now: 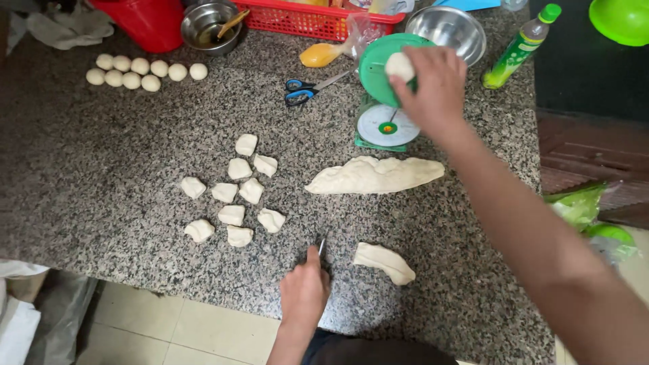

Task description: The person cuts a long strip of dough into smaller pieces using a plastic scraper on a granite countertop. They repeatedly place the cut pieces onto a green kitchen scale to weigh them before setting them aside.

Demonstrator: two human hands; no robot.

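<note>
Dough piece [399, 66] is going onto green scale [387, 67] at 12 o'clock, right hand [433, 84] gripping it; left hand [304, 290] clutching a blade [322, 246]. Best released dead-centre.

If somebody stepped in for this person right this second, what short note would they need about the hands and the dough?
Right hand: holds a dough piece over the green kitchen scale.
Left hand: grips a small blade, tip on the granite counter.
Dough: a long uncut slab lies mid-counter; a shorter strip sits beside the blade.
Done: ten cut chunks lie in a loose cluster; nine rolled balls are lined up at the far left.
Left: the slab and strip are uncut, the chunks not yet rounded.
</note>
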